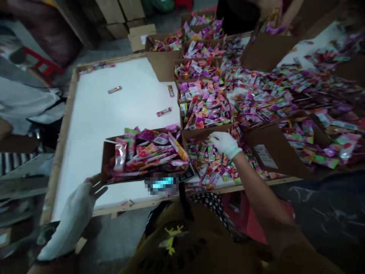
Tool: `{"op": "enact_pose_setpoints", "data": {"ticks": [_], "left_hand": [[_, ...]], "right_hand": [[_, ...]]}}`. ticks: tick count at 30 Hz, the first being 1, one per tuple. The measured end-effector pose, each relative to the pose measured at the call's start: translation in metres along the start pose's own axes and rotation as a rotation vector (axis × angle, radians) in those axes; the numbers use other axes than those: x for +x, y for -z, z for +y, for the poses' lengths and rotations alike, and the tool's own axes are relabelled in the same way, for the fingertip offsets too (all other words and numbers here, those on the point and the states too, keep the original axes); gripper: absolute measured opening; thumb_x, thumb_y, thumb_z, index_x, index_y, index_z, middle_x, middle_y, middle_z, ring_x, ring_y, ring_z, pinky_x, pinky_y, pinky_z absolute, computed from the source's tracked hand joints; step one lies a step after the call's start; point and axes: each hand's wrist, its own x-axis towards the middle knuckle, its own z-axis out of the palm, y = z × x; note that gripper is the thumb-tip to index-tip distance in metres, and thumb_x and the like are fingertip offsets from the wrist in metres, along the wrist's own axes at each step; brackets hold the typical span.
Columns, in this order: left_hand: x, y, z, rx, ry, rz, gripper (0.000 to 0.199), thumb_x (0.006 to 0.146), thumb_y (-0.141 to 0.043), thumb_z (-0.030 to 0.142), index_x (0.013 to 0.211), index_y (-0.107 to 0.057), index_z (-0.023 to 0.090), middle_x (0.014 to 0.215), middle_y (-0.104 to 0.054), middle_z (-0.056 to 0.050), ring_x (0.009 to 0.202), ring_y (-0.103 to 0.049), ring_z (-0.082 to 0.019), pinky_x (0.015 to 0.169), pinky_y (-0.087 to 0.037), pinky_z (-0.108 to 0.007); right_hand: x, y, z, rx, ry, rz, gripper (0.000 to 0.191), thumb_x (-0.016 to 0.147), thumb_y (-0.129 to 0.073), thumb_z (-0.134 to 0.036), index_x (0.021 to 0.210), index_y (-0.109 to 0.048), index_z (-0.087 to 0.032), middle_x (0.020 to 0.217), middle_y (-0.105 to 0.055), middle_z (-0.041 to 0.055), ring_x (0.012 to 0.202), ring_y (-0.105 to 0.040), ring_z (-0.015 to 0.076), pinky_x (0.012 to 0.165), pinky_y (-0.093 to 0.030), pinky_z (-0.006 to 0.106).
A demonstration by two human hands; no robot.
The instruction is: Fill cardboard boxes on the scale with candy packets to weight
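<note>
My left hand (81,199), in a white glove with the fingertips bare, is at the near left corner of a cardboard box (106,160). Its fingers are apart, and the upper ones reach the box's corner. Long, shiny candy packets (148,152) in pink, purple and orange fill this box. My right hand (224,144), gloved in white, is over a heap of small wrapped packets (211,167) to the right of the box, close to a brown cardboard wall (199,133). Its fingers are curled together; whatever may be between them is hidden.
Several filled boxes (162,64) stand in a row toward the back. Loose packets (262,91) spread across the right side. Three single packets (164,112) lie on the white, wood-edged table (94,114). Another person's arms (291,13) are over a tilted carton (266,51).
</note>
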Motion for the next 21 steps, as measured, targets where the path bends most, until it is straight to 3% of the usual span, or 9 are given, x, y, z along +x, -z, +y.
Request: {"op": "enact_pose_setpoints", "data": {"ticks": [3,5,9,13,17,19,21], "left_hand": [[0.000,-0.003,-0.001,-0.133,0.038,0.029,0.057,0.061,-0.082,0.061,0.099,-0.062,0.023,0.137,-0.068,-0.011,0.137,-0.058,-0.039,0.111,-0.052,-0.048],[-0.002,-0.004,-0.004,-0.178,0.052,0.024,0.061,0.060,-0.083,0.060,0.102,-0.062,0.022,0.138,-0.066,-0.012,0.136,-0.059,-0.038,0.114,-0.049,-0.050],[-0.007,0.000,-0.013,-0.232,0.044,0.013,0.061,0.061,-0.081,0.060,0.104,-0.063,0.020,0.141,-0.064,-0.014,0.130,-0.062,-0.038,0.116,-0.048,-0.054],[-0.008,0.013,-0.030,-0.263,0.010,0.005,0.055,0.067,-0.079,0.059,0.102,-0.063,0.020,0.145,-0.063,-0.014,0.129,-0.064,-0.037,0.115,-0.049,-0.054],[-0.005,0.023,-0.035,-0.277,0.006,0.016,0.055,0.072,-0.076,0.060,0.105,-0.062,0.019,0.149,-0.061,-0.017,0.127,-0.065,-0.037,0.107,-0.054,-0.049],[-0.008,0.022,-0.018,-0.265,-0.066,-0.026,0.054,0.080,-0.072,0.060,0.111,-0.063,0.017,0.153,-0.059,-0.018,0.127,-0.065,-0.035,0.104,-0.055,-0.045],[-0.013,0.015,0.014,-0.197,-0.181,-0.084,0.056,0.088,-0.064,0.062,0.119,-0.066,0.015,0.148,-0.063,-0.017,0.121,-0.069,-0.033,0.099,-0.056,-0.041]], "right_hand": [[-0.032,0.038,-0.034,0.178,0.187,0.336,0.034,0.105,-0.049,-0.035,0.118,-0.076,-0.017,0.122,-0.075,0.0121,0.114,-0.070,0.0251,0.105,-0.054,0.039],[-0.055,0.068,-0.068,0.290,0.380,0.449,0.034,0.102,-0.057,-0.044,0.115,-0.075,-0.018,0.121,-0.072,0.0116,0.100,-0.071,0.0246,0.094,-0.058,0.040],[-0.084,0.106,-0.144,0.116,0.654,0.267,0.055,0.094,-0.071,-0.050,0.140,-0.065,-0.021,0.144,-0.059,0.0124,0.117,-0.066,0.0274,0.098,-0.057,0.040],[-0.087,0.109,-0.195,-0.183,0.605,0.086,0.062,0.094,-0.072,-0.042,0.151,-0.056,-0.024,0.154,-0.052,0.0121,0.121,-0.066,0.0289,0.097,-0.057,0.039],[-0.079,0.099,-0.214,-0.402,0.414,-0.020,0.067,0.093,-0.073,-0.045,0.154,-0.055,-0.026,0.146,-0.060,0.0131,0.114,-0.070,0.0319,0.089,-0.058,0.041],[-0.074,0.093,-0.216,-0.505,0.347,-0.120,0.049,0.095,-0.069,-0.037,0.142,-0.065,-0.024,0.132,-0.069,0.0130,0.111,-0.072,0.0329,0.086,-0.057,0.040],[-0.070,0.087,-0.215,-0.566,0.316,-0.176,0.031,0.098,-0.059,-0.027,0.125,-0.075,-0.024,0.119,-0.075,0.0119,0.110,-0.072,0.0319,0.085,-0.056,0.039]]}}
